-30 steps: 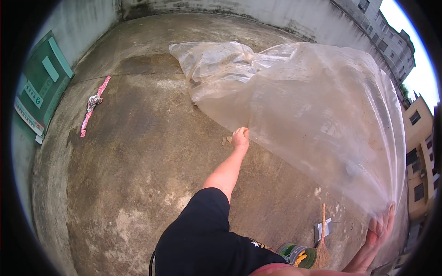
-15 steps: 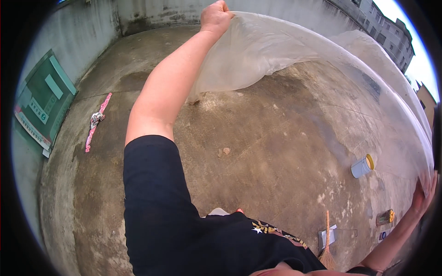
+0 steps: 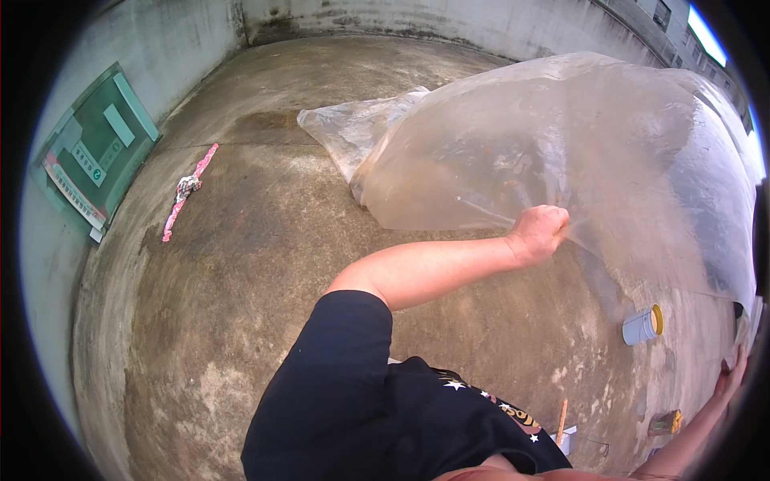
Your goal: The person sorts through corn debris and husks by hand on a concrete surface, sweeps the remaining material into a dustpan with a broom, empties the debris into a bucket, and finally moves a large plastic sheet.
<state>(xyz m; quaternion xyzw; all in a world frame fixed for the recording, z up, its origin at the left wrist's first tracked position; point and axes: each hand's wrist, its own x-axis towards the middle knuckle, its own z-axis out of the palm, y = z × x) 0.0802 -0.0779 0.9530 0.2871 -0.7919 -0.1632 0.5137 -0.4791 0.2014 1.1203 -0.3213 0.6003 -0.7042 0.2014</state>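
Note:
A large, clear plastic sheet (image 3: 489, 136) billows in the air in front of me and to the right, over the concrete floor. My left hand (image 3: 540, 234) is closed in a fist on its near edge, with the forearm stretched across my front. At the far right, my right hand (image 3: 731, 375) grips another part of the sheet, bunched by the picture's rim. The sheet's far left corner droops low over the floor; whether it touches cannot be made out.
A grey-blue bucket (image 3: 639, 327) with a yellow rim stands at right. Nearer are a container with yellow contents (image 3: 664, 423), a broom handle (image 3: 561, 418) and a white dustpan (image 3: 568, 439). A pink strip (image 3: 205, 160) with bunched cloth lies left, by a green wall panel (image 3: 120, 152).
My left hand has come down from high up and swung right, drawing the sheet's edge along. The sheet has puffed out. My right hand stays at the far right, slightly lower.

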